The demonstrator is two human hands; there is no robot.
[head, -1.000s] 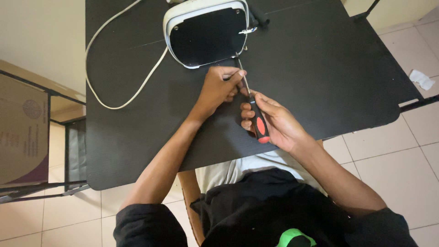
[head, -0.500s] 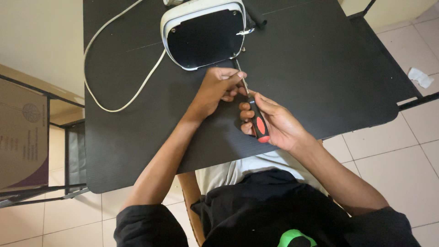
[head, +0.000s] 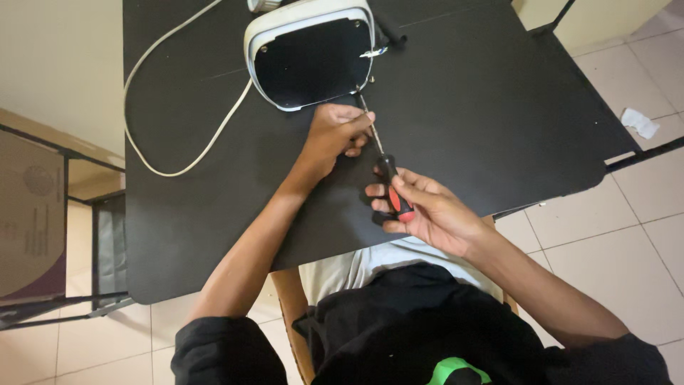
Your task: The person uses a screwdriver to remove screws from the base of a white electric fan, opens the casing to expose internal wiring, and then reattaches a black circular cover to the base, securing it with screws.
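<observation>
A black table (head: 499,107) fills most of the view, its near edge running just above the person's lap and its right corner jutting out over pale floor tiles. To the right of the hands the tabletop lies open and bare right out to that edge; on the left a white cord (head: 187,135) loops across it.

The right hand (head: 427,210) is closed around the red and black handle of a screwdriver (head: 388,182), near the table's near edge. The thin metal shaft slants away toward the far left, and its tip meets the lower right corner of a white-rimmed device with a black face (head: 310,53) lying at the far side of the table. The left hand (head: 335,135) sits just below that corner, its fingers pinched around the shaft.

The device's far edge is cut off by the top of the view. The tip's exact contact point is too small to make out. A scrap of white paper (head: 639,121) lies on the floor at right.
</observation>
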